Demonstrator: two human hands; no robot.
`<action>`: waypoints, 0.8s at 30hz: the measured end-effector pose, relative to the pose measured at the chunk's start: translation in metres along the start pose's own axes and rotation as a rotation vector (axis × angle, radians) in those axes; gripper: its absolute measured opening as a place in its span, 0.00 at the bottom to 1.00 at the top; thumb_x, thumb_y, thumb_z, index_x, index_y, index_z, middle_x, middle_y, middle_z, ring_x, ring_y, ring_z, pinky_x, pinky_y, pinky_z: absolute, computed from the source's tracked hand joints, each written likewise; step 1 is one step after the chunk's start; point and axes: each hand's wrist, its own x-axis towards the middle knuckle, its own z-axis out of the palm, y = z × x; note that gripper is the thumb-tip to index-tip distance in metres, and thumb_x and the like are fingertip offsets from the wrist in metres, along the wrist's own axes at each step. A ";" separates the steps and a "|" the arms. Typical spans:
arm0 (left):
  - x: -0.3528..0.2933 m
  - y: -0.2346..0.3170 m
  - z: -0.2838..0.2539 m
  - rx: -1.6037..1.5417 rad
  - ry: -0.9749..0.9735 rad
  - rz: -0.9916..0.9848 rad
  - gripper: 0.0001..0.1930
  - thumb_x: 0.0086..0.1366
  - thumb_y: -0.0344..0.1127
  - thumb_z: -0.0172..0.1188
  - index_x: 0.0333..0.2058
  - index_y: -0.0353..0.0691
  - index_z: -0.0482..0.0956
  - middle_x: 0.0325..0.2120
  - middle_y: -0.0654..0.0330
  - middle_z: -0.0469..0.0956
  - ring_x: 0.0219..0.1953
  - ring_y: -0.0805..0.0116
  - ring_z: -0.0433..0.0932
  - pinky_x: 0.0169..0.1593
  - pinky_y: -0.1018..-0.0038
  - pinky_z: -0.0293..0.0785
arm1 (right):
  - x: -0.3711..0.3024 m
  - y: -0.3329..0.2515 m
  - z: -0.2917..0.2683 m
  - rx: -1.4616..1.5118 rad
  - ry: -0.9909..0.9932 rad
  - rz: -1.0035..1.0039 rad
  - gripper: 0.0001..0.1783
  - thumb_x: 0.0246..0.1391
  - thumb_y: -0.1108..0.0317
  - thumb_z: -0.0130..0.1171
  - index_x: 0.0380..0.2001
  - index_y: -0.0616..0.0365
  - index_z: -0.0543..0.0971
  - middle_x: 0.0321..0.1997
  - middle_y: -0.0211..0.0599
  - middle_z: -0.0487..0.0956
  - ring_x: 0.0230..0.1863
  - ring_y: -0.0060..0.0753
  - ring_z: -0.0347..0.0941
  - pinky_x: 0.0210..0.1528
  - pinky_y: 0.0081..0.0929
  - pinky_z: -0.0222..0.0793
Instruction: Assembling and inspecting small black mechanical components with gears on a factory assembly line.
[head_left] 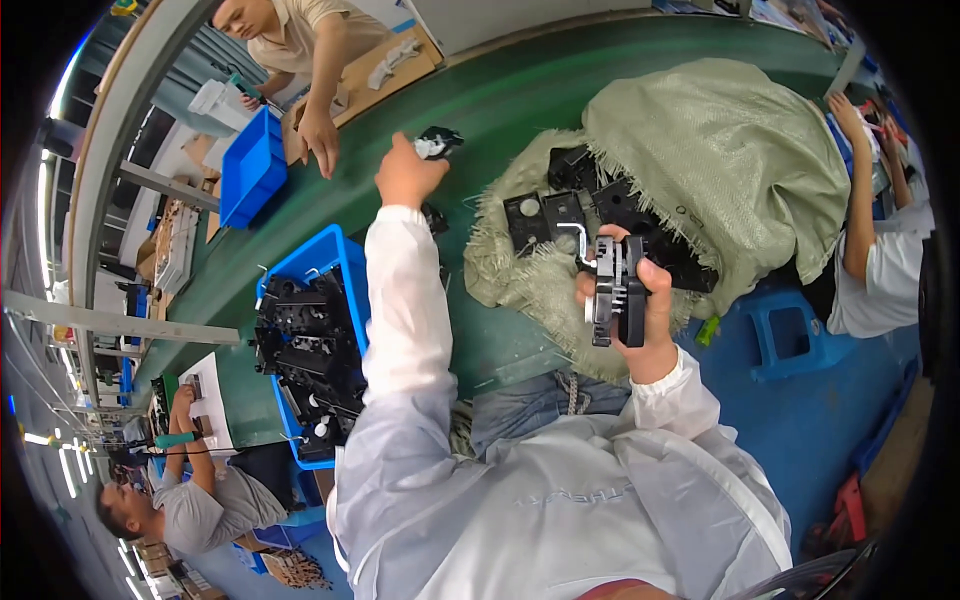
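My left hand (408, 178) stretches out over the green work surface (520, 90), its fingers closed around a small black part with a white piece (436, 143) on it. In my right hand (650, 310) is a black mechanical unit with a bent metal crank (618, 285), held upright near the sack. A pale green woven sack (720, 150) lies with its mouth turned back. Inside it sit several black plastic units (545, 218). Left of my left forearm stands a blue bin (362, 285) filled with similar black units (310, 345), some with metal cranks.
Across the surface, a co-worker's hand (318, 143) reaches toward my left hand. A blue tray (253, 168) sits by that person. Another person in grey (220, 505) works at the lower left with a green-handled tool. A blue stool (795, 335) stands at right.
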 end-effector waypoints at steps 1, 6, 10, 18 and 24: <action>-0.026 0.013 -0.007 -0.064 0.046 0.097 0.39 0.45 0.42 0.66 0.56 0.35 0.65 0.37 0.45 0.80 0.39 0.45 0.80 0.42 0.59 0.76 | 0.004 0.000 0.005 0.039 0.005 -0.016 0.34 0.50 0.53 0.56 0.60 0.53 0.65 0.46 0.43 0.73 0.33 0.34 0.74 0.34 0.27 0.71; -0.158 0.038 -0.011 0.097 -0.092 0.129 0.38 0.46 0.38 0.66 0.58 0.39 0.66 0.42 0.46 0.79 0.42 0.41 0.77 0.47 0.57 0.72 | 0.013 0.002 0.006 0.132 -0.002 -0.046 0.34 0.49 0.53 0.56 0.58 0.54 0.66 0.42 0.42 0.72 0.31 0.36 0.74 0.30 0.27 0.70; -0.202 0.018 0.011 0.146 -0.109 0.127 0.36 0.48 0.37 0.66 0.57 0.38 0.67 0.47 0.46 0.76 0.46 0.44 0.75 0.48 0.58 0.71 | 0.011 0.008 0.003 0.073 -0.097 -0.029 0.34 0.48 0.51 0.57 0.57 0.54 0.66 0.49 0.42 0.72 0.33 0.38 0.72 0.36 0.33 0.69; -0.251 0.089 -0.057 -0.676 -0.104 0.467 0.34 0.52 0.35 0.67 0.57 0.30 0.67 0.53 0.44 0.72 0.52 0.52 0.75 0.52 0.63 0.73 | 0.011 0.032 0.013 -0.339 0.064 -0.398 0.35 0.48 0.44 0.51 0.55 0.56 0.66 0.51 0.45 0.72 0.44 0.38 0.70 0.44 0.31 0.68; -0.262 0.097 -0.051 -0.603 0.117 0.470 0.34 0.46 0.30 0.68 0.54 0.26 0.70 0.51 0.43 0.75 0.43 0.53 0.80 0.42 0.68 0.79 | 0.010 0.039 0.037 -0.372 0.227 -0.498 0.38 0.48 0.36 0.43 0.52 0.56 0.67 0.48 0.48 0.72 0.42 0.40 0.70 0.44 0.32 0.67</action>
